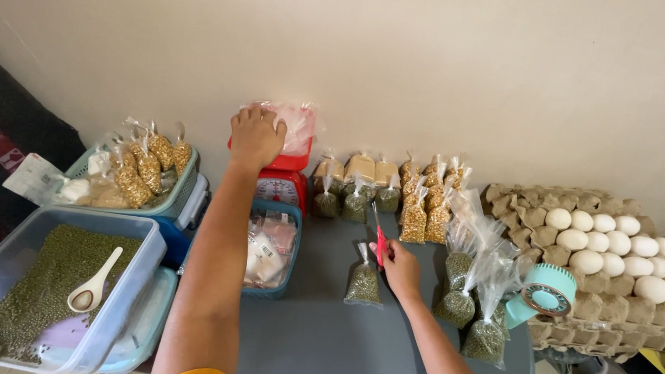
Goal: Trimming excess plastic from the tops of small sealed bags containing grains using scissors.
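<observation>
Now left hand (256, 138) presses flat on a clear bag (296, 127) atop the red scale (281, 181); right hand (397, 264) right of scale pinches red scissors (379, 240). Bag looks soft, light, slippery; grip its neck.

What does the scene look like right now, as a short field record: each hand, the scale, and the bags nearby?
left hand: resting on clear plastic bags atop the red scale
right hand: gripping red-handled scissors, blades pointing up
nearest bag: small tied bag of green beans lying on the grey table
left side: clear tub of green beans with white spoon
right side: egg trays
</observation>
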